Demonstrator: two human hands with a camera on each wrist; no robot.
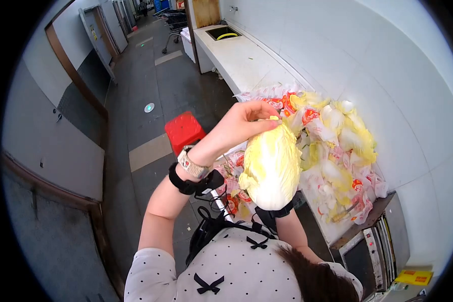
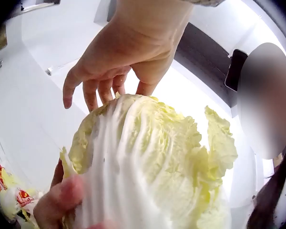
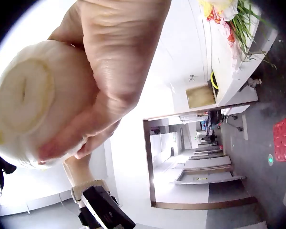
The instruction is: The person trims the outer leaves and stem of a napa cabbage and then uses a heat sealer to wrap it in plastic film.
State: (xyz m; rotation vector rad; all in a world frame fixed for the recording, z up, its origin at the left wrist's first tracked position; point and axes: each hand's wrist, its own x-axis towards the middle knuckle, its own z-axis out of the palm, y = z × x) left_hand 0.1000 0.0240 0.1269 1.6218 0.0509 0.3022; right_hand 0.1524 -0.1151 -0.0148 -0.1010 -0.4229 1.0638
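A pale yellow napa cabbage is held up in front of the chest in the head view, its white base toward the body. My right hand grips it near the cut base, fingers curled round its side; in the head view the cabbage hides this hand. My left hand is at the leafy tip, its thumb right at the leaves. In the left wrist view, the left hand's fingers are spread loosely over the top. One leaf sticks out from the head's side.
Loose cabbage leaves and printed plastic bags cover the near counter. Farther along, the white counter has a sink. A red stool stands on the floor at left; a metal appliance sits at lower right.
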